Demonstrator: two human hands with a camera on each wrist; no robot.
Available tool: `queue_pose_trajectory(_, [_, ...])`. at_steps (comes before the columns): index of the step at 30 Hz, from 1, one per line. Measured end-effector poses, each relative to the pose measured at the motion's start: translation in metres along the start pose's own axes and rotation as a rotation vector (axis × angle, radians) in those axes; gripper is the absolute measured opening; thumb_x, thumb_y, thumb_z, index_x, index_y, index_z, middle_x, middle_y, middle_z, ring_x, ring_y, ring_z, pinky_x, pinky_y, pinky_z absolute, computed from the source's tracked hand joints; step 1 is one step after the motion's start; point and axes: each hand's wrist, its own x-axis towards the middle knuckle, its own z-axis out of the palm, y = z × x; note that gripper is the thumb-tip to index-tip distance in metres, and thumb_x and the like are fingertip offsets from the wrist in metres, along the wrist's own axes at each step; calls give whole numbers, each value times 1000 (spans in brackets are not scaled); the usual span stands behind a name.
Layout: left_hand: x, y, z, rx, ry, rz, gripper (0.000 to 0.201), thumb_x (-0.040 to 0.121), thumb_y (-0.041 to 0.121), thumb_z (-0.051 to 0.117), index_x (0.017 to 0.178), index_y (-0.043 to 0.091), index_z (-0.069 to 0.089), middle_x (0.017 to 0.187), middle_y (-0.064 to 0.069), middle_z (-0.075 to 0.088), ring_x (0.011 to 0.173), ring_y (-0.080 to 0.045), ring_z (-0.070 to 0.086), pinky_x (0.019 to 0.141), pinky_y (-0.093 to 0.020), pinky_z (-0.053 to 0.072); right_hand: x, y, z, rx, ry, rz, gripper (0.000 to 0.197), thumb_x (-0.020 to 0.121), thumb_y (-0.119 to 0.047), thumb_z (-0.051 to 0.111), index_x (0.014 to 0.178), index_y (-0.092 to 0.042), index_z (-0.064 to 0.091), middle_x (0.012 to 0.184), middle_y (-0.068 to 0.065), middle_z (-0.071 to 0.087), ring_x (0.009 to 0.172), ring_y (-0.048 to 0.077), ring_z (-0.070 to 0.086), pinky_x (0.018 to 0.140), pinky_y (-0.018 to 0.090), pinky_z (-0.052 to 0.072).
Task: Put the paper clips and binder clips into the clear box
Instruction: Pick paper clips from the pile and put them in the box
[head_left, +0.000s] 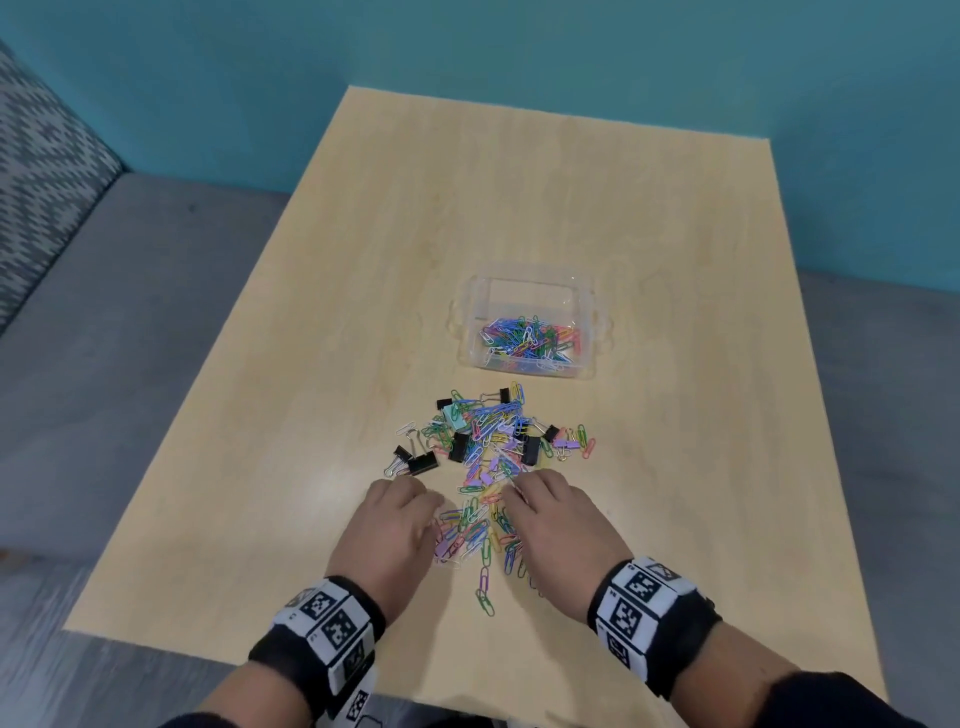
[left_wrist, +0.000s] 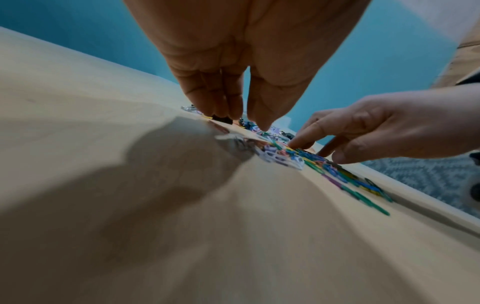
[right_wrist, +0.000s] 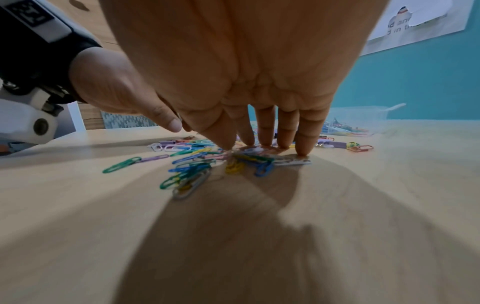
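Note:
A clear box (head_left: 470, 332) stands mid-table with coloured paper clips lying in it; it shows faintly in the right wrist view too (right_wrist: 363, 115). In front of it lies a loose pile of coloured paper clips (head_left: 493, 441) mixed with black binder clips (head_left: 422, 462) and pastel ones. My left hand (head_left: 415, 504) and right hand (head_left: 524, 493) flank the pile's near end, palms down. The right hand's straight fingers (right_wrist: 302, 144) press on paper clips (right_wrist: 187, 162). The left hand's fingertips (left_wrist: 262, 123) touch the table at the edge of the clips (left_wrist: 311, 158) and hold nothing that I can see.
The light wooden table (head_left: 519, 182) has bare surface behind and beside the box. Its near edge runs just behind my wrists. A grey patterned sofa (head_left: 47, 171) stands at the left, a teal wall behind, with a poster (right_wrist: 415, 20) on it.

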Motion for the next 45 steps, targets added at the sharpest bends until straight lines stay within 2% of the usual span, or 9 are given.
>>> queue_pose_trajectory(4, [1, 4, 1, 28, -59, 88, 15, 72, 16, 63, 84, 23, 66, 78, 4, 56, 68, -21, 49, 60, -31, 48, -11, 1, 4, -9, 3, 35, 58, 65, -12, 59, 123, -9, 49, 115, 7, 52, 101, 30, 48, 75, 39, 48])
queue_pose_trajectory(8, [0, 4, 3, 8, -69, -11, 20, 68, 15, 74, 81, 22, 60, 76, 4, 54, 68, -22, 51, 60, -32, 48, -18, 1, 8, 11, 31, 55, 57, 66, -14, 59, 122, -10, 51, 113, 6, 54, 101, 29, 49, 74, 37, 49])
queue_pose_trajectory(15, [-26, -16, -8, 51, -163, -39, 33, 70, 51, 66, 79, 23, 50, 73, 5, 51, 64, -20, 49, 54, -30, 40, -26, 8, 12, 27, 86, 37, 59, 63, -10, 59, 121, -12, 53, 115, 6, 55, 110, 30, 50, 77, 37, 51])
queue_pose_trajectory(19, [-26, -32, -22, 201, -216, 43, 45, 72, 67, 42, 76, 24, 53, 67, 7, 52, 58, -18, 52, 49, -25, 42, -26, 9, 13, 13, 98, 32, 61, 60, -9, 61, 121, -12, 55, 115, 7, 56, 111, 32, 50, 77, 38, 52])
queue_pose_trajectory(25, [-17, -57, -39, 348, -196, 366, 38, 80, 56, 47, 73, 19, 48, 62, -1, 53, 50, -23, 50, 43, -27, 41, -24, 10, 17, 11, 92, 34, 62, 59, -11, 61, 121, -14, 54, 116, 7, 56, 113, 31, 48, 78, 39, 52])
queue_pose_trajectory(31, [-37, -45, -45, -22, -193, -115, 21, 78, 38, 58, 67, 26, 43, 69, 10, 49, 66, -14, 49, 56, -25, 36, -24, 11, 19, 21, 105, 37, 63, 60, -11, 59, 122, -15, 54, 118, 6, 55, 115, 31, 47, 80, 39, 52])
queue_pose_trajectory(37, [-57, -35, -12, -37, -99, -43, 19, 81, 32, 46, 78, 25, 64, 73, 5, 51, 65, -20, 53, 49, -29, 46, -23, 10, 17, 27, 120, 35, 64, 57, -10, 64, 120, -16, 54, 115, 5, 55, 112, 29, 48, 77, 38, 52])
queue_pose_trajectory(40, [-39, -25, -8, 12, -25, -23, 12, 84, 28, 58, 75, 23, 63, 71, 2, 49, 64, -22, 50, 49, -28, 44, -22, 10, 17, 26, 126, 36, 64, 57, -9, 64, 119, -16, 55, 113, 5, 56, 110, 30, 49, 75, 39, 52])
queue_pose_trajectory(45, [-14, -32, -8, -46, 130, -228, 20, 78, 9, 62, 92, 21, 70, 76, -2, 51, 71, -28, 54, 57, -31, 48, -21, 10, 19, 21, 121, 42, 65, 57, -10, 63, 121, -15, 54, 113, 5, 55, 111, 30, 48, 76, 39, 51])
